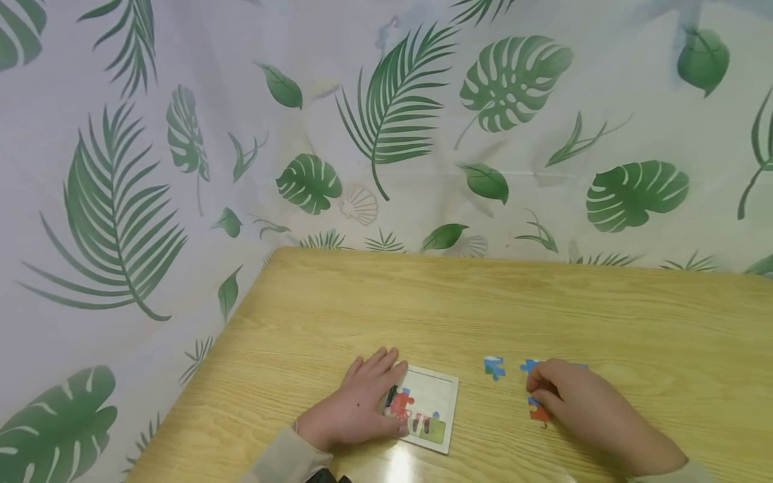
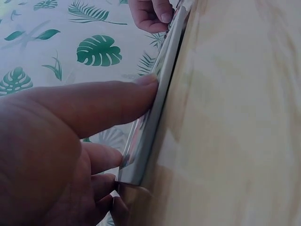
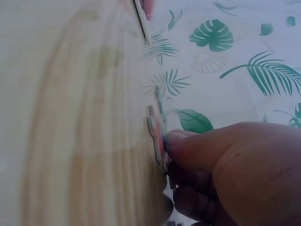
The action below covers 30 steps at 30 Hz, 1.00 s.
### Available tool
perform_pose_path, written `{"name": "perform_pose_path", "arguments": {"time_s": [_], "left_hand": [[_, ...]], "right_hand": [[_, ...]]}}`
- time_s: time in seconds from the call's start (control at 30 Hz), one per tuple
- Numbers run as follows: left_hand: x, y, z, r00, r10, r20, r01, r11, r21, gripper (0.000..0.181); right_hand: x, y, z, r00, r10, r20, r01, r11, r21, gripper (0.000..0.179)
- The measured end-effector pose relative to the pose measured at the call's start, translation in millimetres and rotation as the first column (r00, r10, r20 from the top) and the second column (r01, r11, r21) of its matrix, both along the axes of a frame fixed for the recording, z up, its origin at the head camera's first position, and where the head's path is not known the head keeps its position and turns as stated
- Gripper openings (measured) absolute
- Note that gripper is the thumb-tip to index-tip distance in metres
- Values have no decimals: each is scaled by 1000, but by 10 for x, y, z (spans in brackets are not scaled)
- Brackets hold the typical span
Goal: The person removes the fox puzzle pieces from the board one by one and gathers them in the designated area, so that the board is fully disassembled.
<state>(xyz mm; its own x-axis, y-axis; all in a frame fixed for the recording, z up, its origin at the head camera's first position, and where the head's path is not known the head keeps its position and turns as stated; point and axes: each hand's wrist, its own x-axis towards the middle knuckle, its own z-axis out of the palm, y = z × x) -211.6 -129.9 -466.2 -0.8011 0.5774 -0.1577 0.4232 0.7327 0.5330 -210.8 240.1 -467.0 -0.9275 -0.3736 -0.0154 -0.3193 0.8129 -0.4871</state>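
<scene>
A square puzzle tray [image 1: 452, 396] with a pale rim lies on the table, partly filled with red, green and dark pieces. My left hand [image 1: 362, 406] rests over its left side, fingers fairly straight; in the left wrist view the thumb [image 2: 127, 99] presses on the tray's near edge. To the right, my right hand [image 1: 574, 402] has thumb and fingers curled together at a red and blue puzzle piece [image 1: 539, 412]. The right wrist view has the thumb tip against this piece [image 3: 159, 136], while the other fingertips are mostly hidden.
Between the tray and my right hand lies a loose blue puzzle piece [image 1: 494, 367]. More blue pieces [image 1: 529, 365] show just behind the right hand. The wooden table [image 1: 374, 302] ends at a leaf-printed cloth [image 1: 531, 134] at the back and left.
</scene>
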Motion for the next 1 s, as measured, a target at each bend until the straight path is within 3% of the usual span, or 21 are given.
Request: {"name": "perform_pose_path", "arguments": {"time_s": [0.23, 0.37, 0.57, 0.8, 1.0], "left_hand": [[-6, -20, 1, 999, 4, 35, -5, 999, 47, 85], [-20, -46, 1, 999, -27, 28, 26, 999, 30, 90], [-32, -86, 24, 998, -58, 23, 58, 998, 8, 94], [-12, -71, 22, 998, -55, -1, 55, 998, 8, 95], [-6, -65, 6, 999, -33, 20, 32, 998, 51, 89]], "right_hand": [[7, -23, 16, 1000, 4, -21, -4, 1000, -4, 12], [30, -49, 50, 999, -4, -40, 4, 1000, -13, 11], [55, -150, 108, 1000, -17, 4, 17, 994, -111, 5], [52, -422, 135, 998, 23, -50, -32, 984, -178, 5], [5, -667, 139, 996, 89, -14, -90, 975, -203, 8]]}}
